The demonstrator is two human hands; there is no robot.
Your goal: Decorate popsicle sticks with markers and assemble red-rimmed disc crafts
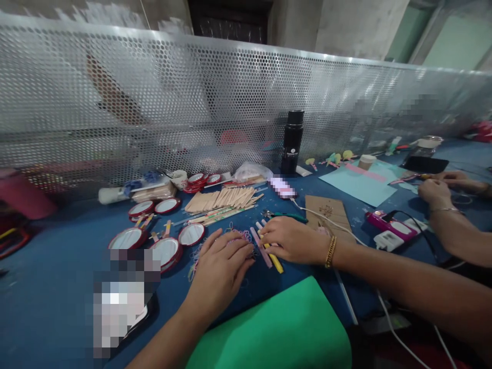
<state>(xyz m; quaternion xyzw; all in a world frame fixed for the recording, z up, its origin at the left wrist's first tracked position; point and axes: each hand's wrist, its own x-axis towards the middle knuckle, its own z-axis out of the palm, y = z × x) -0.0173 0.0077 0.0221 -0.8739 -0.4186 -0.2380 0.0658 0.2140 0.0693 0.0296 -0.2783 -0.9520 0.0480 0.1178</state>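
My left hand (225, 261) lies palm down, fingers stretched, over a tangled pile of thin coloured bands (195, 264). Most of the pile is under the hand. Just to the right, my right hand (294, 240) wears a gold bracelet, its bent fingers closed around a yellow pen-like stick (275, 262). A lilac stick (261, 248) lies beside it, close to my left fingertips. Round red-rimmed pieces with pale faces, one of them a red-rimmed disc (192, 234), lie left of the pile. Wooden craft sticks (219, 199) are heaped behind it.
Green foam sheet (280, 328) covers the near edge. Behind stand a black bottle (292, 143) and a perforated metal screen (230, 92). A white cable (334, 220) crosses cardboard (330, 207). Green-handled pliers (288, 217) lie nearby. Another person's hands (436, 195) work at right.
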